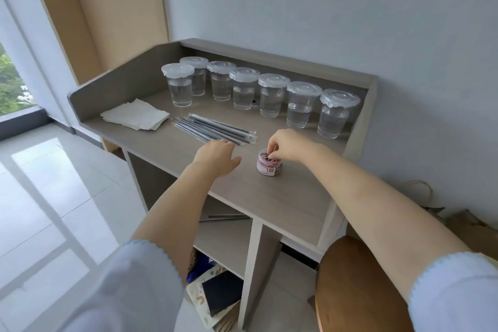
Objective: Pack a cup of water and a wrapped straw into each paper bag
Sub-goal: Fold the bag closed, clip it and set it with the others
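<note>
Seven lidded cups (244,88); right hand (285,144) grip pinches clips in jar (269,163), left hand (217,155) open.

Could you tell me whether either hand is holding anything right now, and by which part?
The right hand reaches its fingers into the open tub of paper clips, apparently pinching a clip. The left hand holds nothing, near the wrapped straws.

Grey desk (269,197), clear cups (272,96) with whitish lids, black straws (215,128) in clear wrap, white napkins (136,114), multicoloured clips in jar (269,163), pale blue sleeves (129,291).
</note>
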A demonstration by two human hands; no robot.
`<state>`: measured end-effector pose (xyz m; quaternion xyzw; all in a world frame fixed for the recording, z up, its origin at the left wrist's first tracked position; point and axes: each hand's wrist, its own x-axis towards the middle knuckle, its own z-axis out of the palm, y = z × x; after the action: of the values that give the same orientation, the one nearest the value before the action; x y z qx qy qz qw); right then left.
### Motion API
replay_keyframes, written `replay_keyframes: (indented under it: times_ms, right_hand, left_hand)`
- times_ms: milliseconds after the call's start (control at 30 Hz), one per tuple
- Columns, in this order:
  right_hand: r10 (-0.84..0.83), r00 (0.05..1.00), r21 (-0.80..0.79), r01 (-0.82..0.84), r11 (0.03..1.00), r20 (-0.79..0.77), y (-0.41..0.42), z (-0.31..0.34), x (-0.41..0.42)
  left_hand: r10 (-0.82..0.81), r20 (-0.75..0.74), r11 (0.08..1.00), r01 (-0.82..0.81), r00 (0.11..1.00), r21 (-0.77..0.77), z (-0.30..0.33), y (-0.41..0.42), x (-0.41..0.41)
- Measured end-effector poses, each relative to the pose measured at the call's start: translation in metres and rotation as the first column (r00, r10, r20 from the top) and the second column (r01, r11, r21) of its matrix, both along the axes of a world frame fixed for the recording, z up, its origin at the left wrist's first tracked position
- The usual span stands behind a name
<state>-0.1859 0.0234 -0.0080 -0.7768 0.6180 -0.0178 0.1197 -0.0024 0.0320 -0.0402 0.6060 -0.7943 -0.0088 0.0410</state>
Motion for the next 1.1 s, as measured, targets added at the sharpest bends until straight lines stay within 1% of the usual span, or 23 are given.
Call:
replay_keyframes:
  times_ms: [367, 500, 567, 700, 867, 1000, 1100]
  right_hand:
    - [0.037, 0.983, 0.079, -0.023, 0.997, -0.179, 0.003, 0.014, 0.007]
    - [0.023, 0.980, 0.050, -0.013, 0.999, -0.196, 0.004, 0.009, 0.009]
    - [0.012, 0.984, 0.042, -0.005, 0.999, -0.177, 0.006, 0.010, 0.009]
    - [-0.050, 0.996, -0.048, 0.046, 0.998, -0.072, 0.011, 0.025, 0.003]
    - [-0.120, 0.984, -0.109, 0.135, 0.985, 0.135, 0.024, 0.040, -0.015]
    - [-0.185, 0.923, -0.206, 0.265, 0.942, 0.338, 0.041, 0.044, -0.040]
    - [-0.253, 0.826, -0.252, 0.421, 0.871, 0.504, 0.060, 0.050, -0.063]
  left_hand:
    - [-0.058, -0.002, 0.998, 0.058, 0.998, -0.010, -0.003, -0.013, 0.003]
    - [-0.074, 0.007, 0.997, 0.075, 0.997, -0.022, -0.004, -0.012, 0.002]
    - [-0.082, 0.008, 0.996, 0.082, 0.997, -0.030, -0.004, -0.010, 0.002]
    - [-0.089, -0.010, 0.995, 0.088, 0.996, -0.053, -0.004, -0.009, 0.002]
    - [-0.161, -0.091, 0.980, 0.148, 0.983, -0.132, 0.005, -0.008, -0.018]
    - [-0.223, -0.148, 0.964, 0.196, 0.964, -0.180, 0.020, -0.006, -0.048]
    - [-0.272, -0.286, 0.953, 0.217, 0.919, -0.210, 0.039, -0.002, -0.081]
